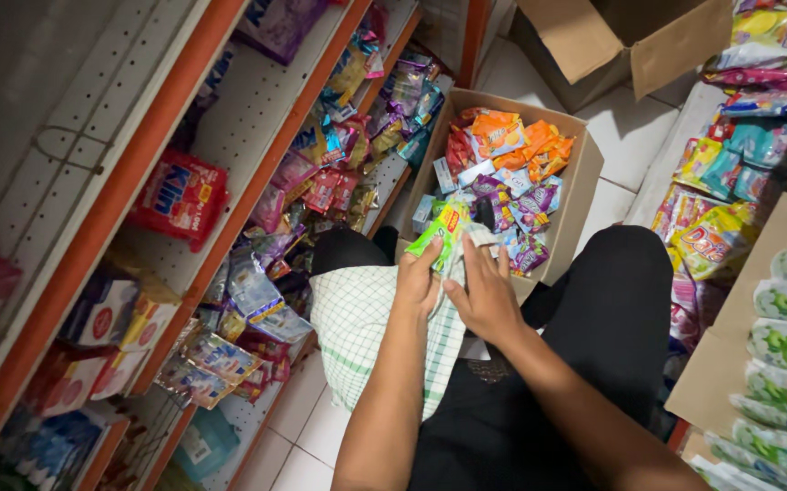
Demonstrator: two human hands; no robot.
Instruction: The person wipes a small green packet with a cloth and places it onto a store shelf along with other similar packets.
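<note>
We find our left hand closed on a green packet over the checked cloth, our right hand resting half-open beside it. The cardboard box at twelve o'clock remains mostly full; shelves at nine o'clock are partly stocked.

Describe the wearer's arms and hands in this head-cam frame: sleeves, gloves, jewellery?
Both forearms are bare from the frame's bottom edge to the wrists; no sleeves show. The left hand and right hand are ungloved, and I see no watch, bracelet or ring, though detail is soft. Fingernails look short. Lower down the person wears black trousers.
</note>
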